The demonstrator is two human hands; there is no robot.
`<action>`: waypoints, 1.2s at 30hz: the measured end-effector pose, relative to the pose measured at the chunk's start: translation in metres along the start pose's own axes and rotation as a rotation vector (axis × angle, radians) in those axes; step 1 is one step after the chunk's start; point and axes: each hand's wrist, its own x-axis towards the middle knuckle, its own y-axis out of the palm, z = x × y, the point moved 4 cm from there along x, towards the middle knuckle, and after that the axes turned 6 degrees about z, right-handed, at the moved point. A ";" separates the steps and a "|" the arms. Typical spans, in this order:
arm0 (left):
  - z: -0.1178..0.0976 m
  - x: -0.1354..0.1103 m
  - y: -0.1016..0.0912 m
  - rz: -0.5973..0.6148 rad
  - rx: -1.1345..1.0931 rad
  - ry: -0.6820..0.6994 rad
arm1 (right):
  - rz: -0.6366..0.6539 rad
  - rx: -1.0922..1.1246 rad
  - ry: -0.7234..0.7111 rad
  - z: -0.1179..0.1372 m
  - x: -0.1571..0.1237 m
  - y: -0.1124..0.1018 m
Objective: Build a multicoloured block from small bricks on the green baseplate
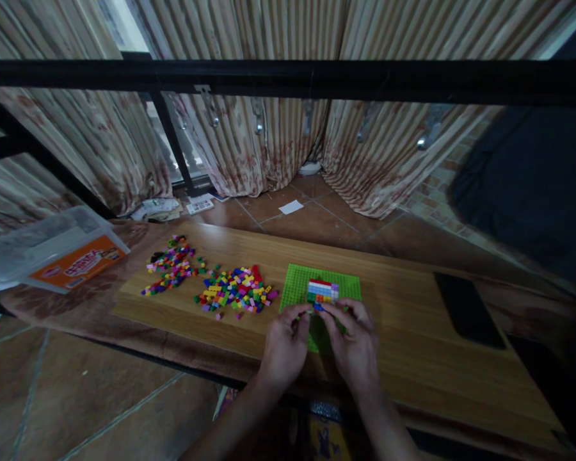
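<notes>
A green baseplate (301, 282) lies on the wooden board (398, 307), and a small stack of coloured bricks (322, 291) stands on it. My left hand (285, 342) and my right hand (352, 342) meet just below that stack, over the plate's near edge. Both have their fingers curled in a pinch. A small blue piece (318, 307) shows between the fingertips, touching the base of the stack. I cannot tell which hand grips it.
Two heaps of loose coloured bricks (235, 291) (170, 266) lie left of the plate. A clear plastic box with an orange label (62, 253) sits at the far left. A black phone (468, 309) lies on the right. A black metal frame (288, 80) and curtains stand behind.
</notes>
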 end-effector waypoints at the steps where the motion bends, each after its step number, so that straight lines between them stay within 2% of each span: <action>1: -0.001 -0.001 0.001 0.005 0.044 0.020 | -0.005 -0.004 -0.011 -0.001 0.001 0.000; 6: -0.005 -0.006 0.005 0.032 0.195 0.125 | -0.024 0.029 -0.036 -0.003 0.002 -0.001; 15: -0.005 -0.012 0.010 0.055 0.402 0.187 | -0.009 0.075 -0.043 -0.003 0.004 -0.001; 29: -0.003 -0.011 0.014 0.049 0.551 0.211 | -0.121 0.336 0.170 -0.010 -0.001 0.007; 36: -0.002 -0.013 0.016 0.027 0.634 0.236 | -0.123 0.470 0.411 -0.017 -0.006 0.016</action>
